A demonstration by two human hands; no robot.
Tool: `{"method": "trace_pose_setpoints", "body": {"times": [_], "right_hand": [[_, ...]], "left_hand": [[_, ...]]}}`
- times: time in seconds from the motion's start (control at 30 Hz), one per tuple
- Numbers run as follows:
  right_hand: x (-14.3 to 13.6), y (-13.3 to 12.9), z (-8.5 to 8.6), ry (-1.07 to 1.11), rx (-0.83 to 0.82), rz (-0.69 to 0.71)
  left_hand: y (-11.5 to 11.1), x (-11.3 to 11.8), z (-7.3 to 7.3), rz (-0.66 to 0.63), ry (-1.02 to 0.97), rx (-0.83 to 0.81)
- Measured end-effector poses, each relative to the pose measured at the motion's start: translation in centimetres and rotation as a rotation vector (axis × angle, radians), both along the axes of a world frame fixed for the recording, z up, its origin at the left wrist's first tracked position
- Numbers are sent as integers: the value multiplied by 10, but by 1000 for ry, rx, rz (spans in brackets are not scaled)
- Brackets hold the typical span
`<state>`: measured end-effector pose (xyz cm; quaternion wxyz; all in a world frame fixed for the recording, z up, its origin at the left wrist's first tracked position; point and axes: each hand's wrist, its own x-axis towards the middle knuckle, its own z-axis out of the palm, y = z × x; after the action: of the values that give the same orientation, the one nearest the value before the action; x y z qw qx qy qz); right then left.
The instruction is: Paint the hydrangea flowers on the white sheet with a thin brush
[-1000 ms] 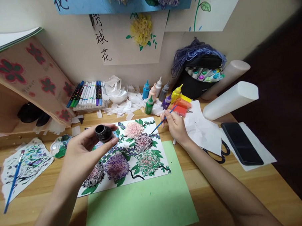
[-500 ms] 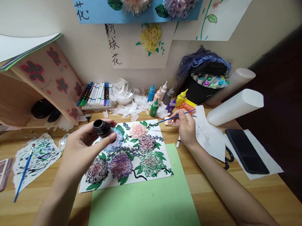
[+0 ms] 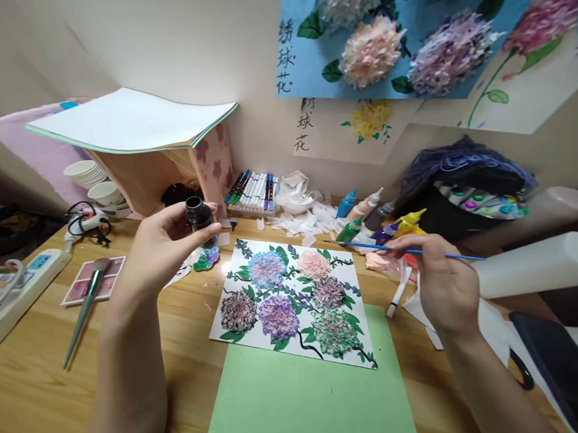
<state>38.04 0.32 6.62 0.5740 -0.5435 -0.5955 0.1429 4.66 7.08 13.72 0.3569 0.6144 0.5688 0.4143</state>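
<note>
My left hand point(image 3: 168, 247) is closed around a small black ink bottle point(image 3: 199, 215), whose mouth is uncovered and faces up. It is raised over the table, left of the picture. A thin blue paintbrush point(image 3: 367, 245) is pinched in my right hand point(image 3: 445, 280), its dark tip pointing left above the upper right corner of the picture. The picture is a white sheet point(image 3: 270, 346) with several raised paper flowers in blue, pink, purple, black and green, along with painted leaves and stems. Beneath it lies a green sheet point(image 3: 311, 394).
Several paint bottles point(image 3: 348, 203), paper scraps point(image 3: 308, 223) and a marker box point(image 3: 252, 191) stand along the wall. A white marker point(image 3: 399, 291) lies near my right hand. At left are a makeup brush point(image 3: 87, 308) and a power strip point(image 3: 29, 295); a phone point(image 3: 554, 358) lies at right.
The view has swung left, bringing the power strip and makeup brush into sight. My left hand has moved the bottle off the picture; the brush has drawn back from the flowers.
</note>
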Motion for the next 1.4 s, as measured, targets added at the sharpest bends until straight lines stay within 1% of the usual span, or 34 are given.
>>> {"method": "trace_pose_setpoints", "body": {"times": [0.13,0.27,0.37,0.43,0.57,0.67,0.77,0.87,1.0,1.23,1.4], "right_hand": [[-30,17,9,-278,-58,134],[-57,42,9,-399,-173,254],[-74,59,3,-429,-254,309],[-83,69,-4,-423,-277,337],[-96,81,-19,-431,-317,362],[-102,84,-28,-451,-313,358],[-104,83,-33,-455,-275,346],[-106,81,-35,-460,-240,335],[-108,79,-39,-498,-205,355],[-109,77,-43,-522,-232,386],[-106,77,-43,-520,-237,380]], "left_hand": [[4,-12,-1,4,55,33],[10,-22,-6,31,99,68],[15,-30,-12,41,103,100],[17,-34,-14,34,95,108],[17,-40,-12,55,99,92],[16,-42,-9,67,91,92],[17,-42,-9,44,68,108],[18,-42,-10,37,73,102],[19,-40,-9,46,83,91],[18,-39,-9,56,46,67],[18,-37,-8,58,70,57]]}}
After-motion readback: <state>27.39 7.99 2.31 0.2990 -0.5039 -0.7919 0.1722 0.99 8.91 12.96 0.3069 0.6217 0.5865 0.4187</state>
